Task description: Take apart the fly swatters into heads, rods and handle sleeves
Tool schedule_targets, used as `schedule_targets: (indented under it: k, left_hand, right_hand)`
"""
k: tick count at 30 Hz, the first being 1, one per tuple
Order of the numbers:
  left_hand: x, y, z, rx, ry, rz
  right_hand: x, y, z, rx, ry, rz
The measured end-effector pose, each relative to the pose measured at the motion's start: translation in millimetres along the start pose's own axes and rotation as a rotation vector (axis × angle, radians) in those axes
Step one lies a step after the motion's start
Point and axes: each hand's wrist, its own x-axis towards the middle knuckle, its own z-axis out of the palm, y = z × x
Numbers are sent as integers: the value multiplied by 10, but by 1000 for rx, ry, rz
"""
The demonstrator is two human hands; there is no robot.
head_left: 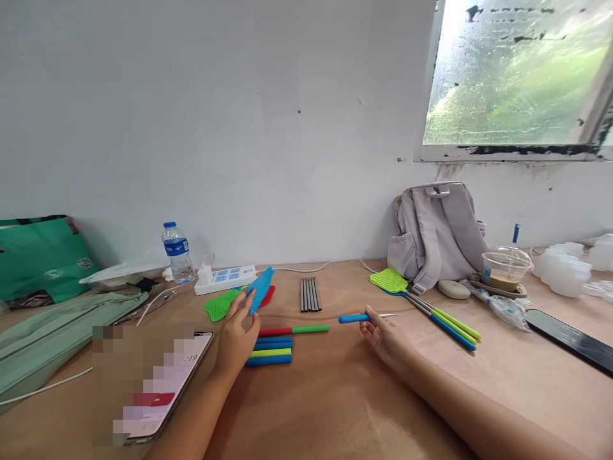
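Note:
My left hand [235, 338] pinches a blue mesh fly-swatter head [261, 289] and holds it tilted above the table. My right hand [383, 335] grips a blue handle with a thin metal rod [360, 317], held level just over the table. Between my hands lie several coloured handle sleeves [271, 351] in red, green and blue. A green swatter head [219, 305] and a red one [268, 296] lie behind my left hand. A row of metal rods [310, 294] lies further back. Assembled swatters [431, 311] with a green head lie right of my right hand.
A phone [165, 383] lies at the front left, a power strip [225, 278] and water bottle [177, 253] by the wall. A grey backpack [437, 231], a plastic cup [505, 268], white containers [567, 275] and a dark tablet [572, 338] stand at the right. Green bags [43, 259] occupy the left.

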Motion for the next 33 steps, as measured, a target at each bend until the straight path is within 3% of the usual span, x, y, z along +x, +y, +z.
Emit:
schedule_targets:
  k: [3, 5, 9, 12, 18, 22, 27, 33]
  left_hand:
    - [-54, 164, -4, -248, 65, -215]
    - [-102, 283, 21, -462, 66, -374]
    - [-212, 504, 74, -896, -172, -639]
    - [-260, 629, 67, -1045, -294, -775]
    - [-257, 719, 23, -1104, -324, -827]
    - [-256, 707, 31, -1120, -334, -829]
    - [-256, 710, 30, -1123, -305, -855]
    - [-247, 705, 44, -1162, -316, -867]
  right_hand:
    - [-73, -129, 44, -126, 40, -160]
    - [-172, -228, 84, -357, 1, -290]
    - [-439, -402, 134, -953, -222, -511]
    - [-600, -483, 182, -1261, -384, -625]
    - [-655, -551, 256, -1546, -453, -623]
    - [-602, -531, 218, -1585, -321, -682]
    - [-567, -478, 139, -1537, -152, -889]
    - [-549, -484, 99, -1604, -88, -982]
